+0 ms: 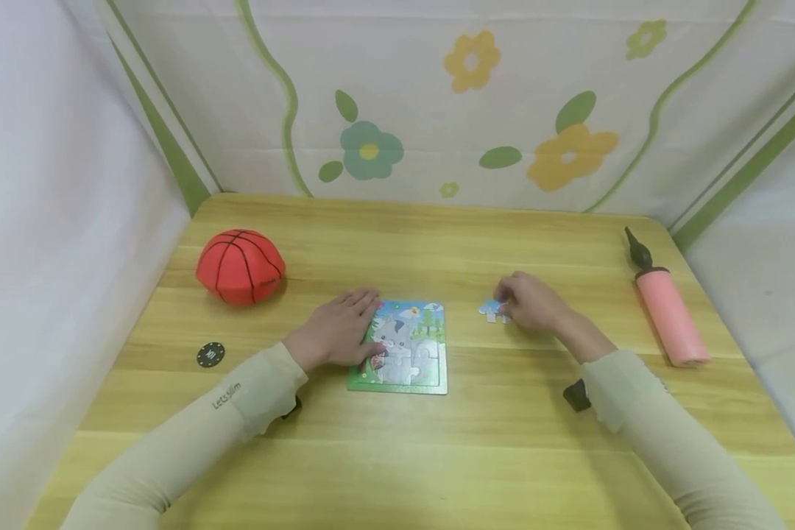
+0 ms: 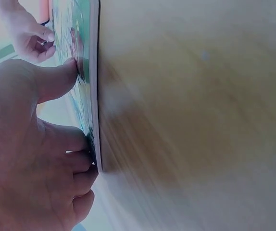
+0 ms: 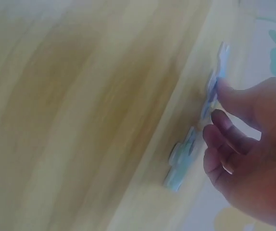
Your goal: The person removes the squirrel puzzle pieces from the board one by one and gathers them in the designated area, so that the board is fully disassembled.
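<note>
A small jigsaw puzzle (image 1: 427, 353) with a grey cartoon animal lies on the table in a green-edged tray (image 1: 400, 389). My left hand (image 1: 336, 330) rests on the tray's left side, fingers stretched toward the top edge and thumb (image 2: 58, 79) over the picture. To the right of the puzzle, my right hand (image 1: 533, 302) is at some loose light-blue puzzle pieces (image 1: 489, 311). In the right wrist view, its thumb and curled fingers pinch a puzzle piece (image 3: 222, 60), partly hidden by the thumb. Another loose piece (image 3: 181, 163) lies close below the fingers.
A red ball with black lines (image 1: 241, 266) sits at the back left, with a round black chip (image 1: 210, 354) in front of it. On the right lies a pink hand pump (image 1: 672, 316) with a black nozzle. A flowered cloth (image 1: 424, 96) hangs behind the wooden table (image 1: 397, 471).
</note>
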Tool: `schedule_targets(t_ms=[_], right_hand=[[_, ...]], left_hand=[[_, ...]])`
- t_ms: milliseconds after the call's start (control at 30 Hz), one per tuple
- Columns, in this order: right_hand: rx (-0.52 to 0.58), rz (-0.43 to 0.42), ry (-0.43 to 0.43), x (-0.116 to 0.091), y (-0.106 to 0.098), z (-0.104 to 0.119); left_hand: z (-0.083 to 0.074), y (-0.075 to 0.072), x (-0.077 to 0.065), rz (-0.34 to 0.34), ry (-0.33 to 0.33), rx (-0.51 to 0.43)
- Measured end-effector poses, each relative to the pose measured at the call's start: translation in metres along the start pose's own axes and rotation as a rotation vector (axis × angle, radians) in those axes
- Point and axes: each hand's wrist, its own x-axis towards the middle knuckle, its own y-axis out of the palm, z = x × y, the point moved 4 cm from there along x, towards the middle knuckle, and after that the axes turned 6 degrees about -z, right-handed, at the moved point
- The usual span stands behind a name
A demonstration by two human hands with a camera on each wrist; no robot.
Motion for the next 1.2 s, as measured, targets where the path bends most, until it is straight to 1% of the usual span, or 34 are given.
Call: schedule_targets(t_ms=[67,133,267,367,433,500,567,600,733,800,867,1033,1200], right_hand=[[0.002,-0.027,-0.003,0.003,-0.001,0.009],[0.017,-0.063,-0.027,0.008,0.0,0.025],[0.072,-0.1,-0.11,0.022,0.01,0.073],[0.095,-0.077,-0.185,0.033,0.024,0.108],[0.091,-0.054,-0.235,0.04,0.034,0.128],[0.08,-0.026,-0.281,0.046,0.044,0.145],[0.054,0.003,-0.31,0.051,0.054,0.157],[0.033,0.012,-0.321,0.053,0.057,0.162],[-0.032,0.057,-0.303,0.057,0.066,0.174],[-0.051,0.067,-0.289,0.058,0.067,0.176],[-0.078,0.064,-0.275,0.058,0.068,0.18],[-0.104,0.057,-0.224,0.056,0.075,0.186],[-0.063,0.079,-0.167,0.059,0.076,0.186]], left_hand=[[0.0,0.0,0.0,-0.003,0.0,-0.003],[0.0,0.0,-0.001,-0.006,0.0,-0.005],[0.002,-0.001,-0.003,-0.013,-0.01,-0.012],[0.004,-0.002,-0.004,-0.023,-0.019,-0.021],[0.005,-0.002,-0.005,-0.027,-0.023,-0.023],[0.005,-0.002,-0.005,-0.029,-0.025,-0.024],[0.006,-0.002,-0.005,-0.026,-0.027,-0.026],[0.006,-0.001,-0.006,-0.026,-0.028,-0.033],[0.007,-0.003,-0.005,-0.028,-0.039,-0.082],[0.01,-0.005,-0.006,-0.036,-0.05,-0.12],[0.015,-0.006,-0.008,-0.042,-0.055,-0.139],[0.025,-0.004,-0.013,-0.018,-0.054,-0.128],[0.025,-0.003,-0.012,-0.007,-0.071,-0.113]])
